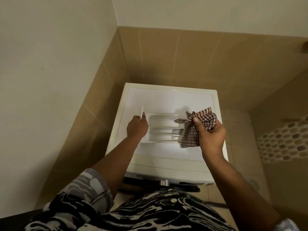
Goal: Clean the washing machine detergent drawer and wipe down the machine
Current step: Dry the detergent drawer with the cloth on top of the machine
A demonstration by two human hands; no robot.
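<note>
A white washing machine (168, 99) stands in a tiled corner, seen from above. The white detergent drawer (162, 129) lies on its top, taken out, with its compartments facing up. My left hand (137, 127) grips the drawer's front panel at its left end. My right hand (211, 132) holds a brown-and-white checked cloth (193, 129) bunched over the drawer's right end. The cloth hides that end of the drawer.
Tan tiled walls (166, 55) close in behind and to the left of the machine. A mosaic tile strip (283, 140) runs on the right wall. The machine's control knob (164, 182) shows at the front edge, just above my patterned shirt.
</note>
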